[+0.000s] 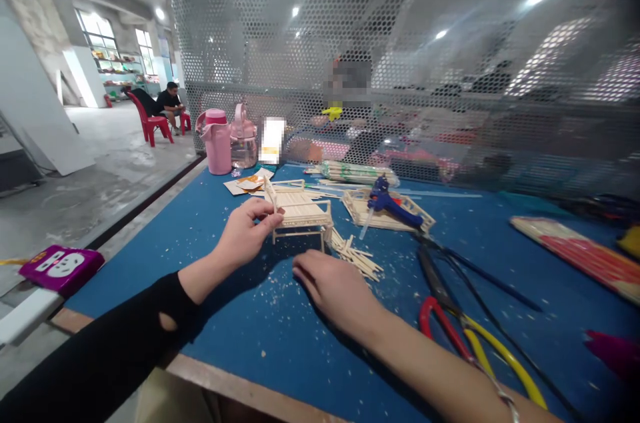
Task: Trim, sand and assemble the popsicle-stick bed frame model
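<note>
My left hand pinches the left end of a small stick-built bench, thumb and fingers around its corner post. The bench stands upright, with a slatted top, rails and thin legs. My right hand is low over the blue table, just in front of the bench's right leg. Its fingers are curled together, and anything between them is hidden. A loose pile of short wooden sticks lies beyond the right hand. Behind it, a blue glue gun rests on a second stick-built piece.
Red-and-yellow-handled pliers and a black cable lie right of my right arm. Bundled sticks, a pink thermos and a clear jug stand or lie at the back, before a perforated screen. A purple power strip is left.
</note>
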A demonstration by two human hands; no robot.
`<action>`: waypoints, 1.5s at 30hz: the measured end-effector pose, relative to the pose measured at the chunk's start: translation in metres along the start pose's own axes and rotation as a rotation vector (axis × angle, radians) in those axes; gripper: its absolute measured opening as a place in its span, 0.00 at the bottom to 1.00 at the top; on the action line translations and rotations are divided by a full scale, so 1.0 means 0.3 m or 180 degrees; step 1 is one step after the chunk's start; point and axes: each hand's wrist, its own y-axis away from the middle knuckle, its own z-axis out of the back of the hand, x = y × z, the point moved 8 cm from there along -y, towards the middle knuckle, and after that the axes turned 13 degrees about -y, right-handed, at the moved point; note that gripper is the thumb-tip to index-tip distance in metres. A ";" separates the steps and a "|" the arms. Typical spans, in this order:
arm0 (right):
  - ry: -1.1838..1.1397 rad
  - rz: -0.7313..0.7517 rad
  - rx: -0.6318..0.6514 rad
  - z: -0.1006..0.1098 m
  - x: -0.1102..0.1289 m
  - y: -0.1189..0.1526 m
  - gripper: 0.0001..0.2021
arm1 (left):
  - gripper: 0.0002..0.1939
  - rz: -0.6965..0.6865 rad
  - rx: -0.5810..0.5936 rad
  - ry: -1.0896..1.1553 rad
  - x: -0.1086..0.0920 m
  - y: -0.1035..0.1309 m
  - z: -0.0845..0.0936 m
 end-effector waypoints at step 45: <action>-0.1899 -0.0373 -0.1081 0.181 -0.108 0.030 0.17 | 0.21 0.0685 -0.0450 0.1163 -0.008 0.039 0.020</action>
